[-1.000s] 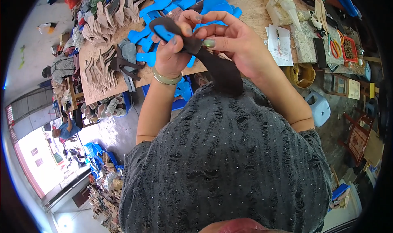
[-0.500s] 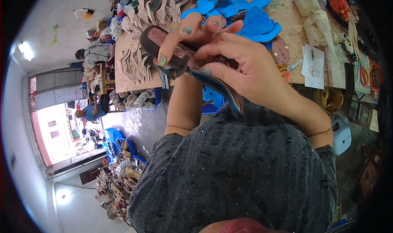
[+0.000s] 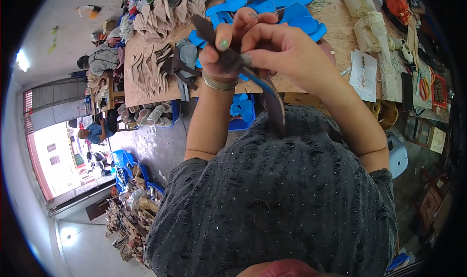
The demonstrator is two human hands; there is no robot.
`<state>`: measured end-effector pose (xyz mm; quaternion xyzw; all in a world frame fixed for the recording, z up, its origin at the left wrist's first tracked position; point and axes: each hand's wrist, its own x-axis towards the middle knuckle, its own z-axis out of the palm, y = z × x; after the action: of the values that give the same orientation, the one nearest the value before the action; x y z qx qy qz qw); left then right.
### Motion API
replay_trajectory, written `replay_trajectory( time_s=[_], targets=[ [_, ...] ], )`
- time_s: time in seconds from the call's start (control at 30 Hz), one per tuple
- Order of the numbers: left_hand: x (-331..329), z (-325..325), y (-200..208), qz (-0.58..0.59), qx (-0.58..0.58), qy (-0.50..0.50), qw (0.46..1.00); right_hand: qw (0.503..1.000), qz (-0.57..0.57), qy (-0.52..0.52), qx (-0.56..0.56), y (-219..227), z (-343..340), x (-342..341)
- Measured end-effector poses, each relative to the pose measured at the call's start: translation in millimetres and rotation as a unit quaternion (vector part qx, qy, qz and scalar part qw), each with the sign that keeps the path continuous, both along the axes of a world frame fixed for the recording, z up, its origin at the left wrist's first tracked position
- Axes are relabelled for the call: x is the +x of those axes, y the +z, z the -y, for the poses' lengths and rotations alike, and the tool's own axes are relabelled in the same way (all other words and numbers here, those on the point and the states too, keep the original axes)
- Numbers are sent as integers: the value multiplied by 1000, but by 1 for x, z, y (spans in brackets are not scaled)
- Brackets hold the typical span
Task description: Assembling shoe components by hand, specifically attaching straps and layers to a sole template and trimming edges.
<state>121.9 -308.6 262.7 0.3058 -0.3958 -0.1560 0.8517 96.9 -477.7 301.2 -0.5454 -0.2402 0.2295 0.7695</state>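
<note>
A dark brown sandal piece [image 3: 275, 112] with a blue lining edge is held up over the table's front edge, seen nearly edge-on. My left hand [image 3: 220, 50], with a bangle at its wrist, is closed around its strap end. The thumb and fingertips of my right hand [image 3: 296, 55] pinch together at the strap beside the left fingers; the exact spot is partly hidden. Behind the hands lie blue sole-shaped pieces [image 3: 297, 15] in a heap. Left of them, beige insoles [image 3: 148, 75] are stacked in rows, next to loose dark brown straps [image 3: 181, 70].
A white paper [image 3: 364, 77] with a pen lies right of my hands, near cloudy plastic jugs [image 3: 367, 31] and orange-handled scissors [image 3: 424, 88]. Below the table stand a blue bin [image 3: 242, 112] and a light blue stool [image 3: 398, 155]. Other people sit at the far left.
The sandal piece has turned from showing its pinkish-brown inner face to nearly edge-on. Both hands have shifted slightly, still gripping it. The view has moved a little, uncovering the straps on the table.
</note>
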Motion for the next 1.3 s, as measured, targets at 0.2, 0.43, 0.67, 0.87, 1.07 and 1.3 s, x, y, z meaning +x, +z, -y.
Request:
replay_trajectory(
  time_s=[0.2, 0.43, 0.67, 0.87, 1.07, 1.3],
  targets=[
    [-16, -4, -15, -194, 15, 80, 978, 944, 267, -167, -101, -12, 7, -29],
    [-33, 12, -4, -288, 95, 205, 931, 876, 412, -214, -130, -33, -6, -45],
    [-48, 21, 3, -292, 155, 238, 913, 971, 22, -221, -92, -27, 21, -20],
    [-53, 34, 7, -287, 186, 262, 903, 968, 27, -215, -129, -41, 25, -19],
    [-57, 41, 8, -287, 185, 254, 905, 956, 104, -207, -178, -47, 30, -18],
    [-55, 45, 5, -285, 253, 273, 883, 862, 336, -315, -212, -69, 17, -22]
  ],
)
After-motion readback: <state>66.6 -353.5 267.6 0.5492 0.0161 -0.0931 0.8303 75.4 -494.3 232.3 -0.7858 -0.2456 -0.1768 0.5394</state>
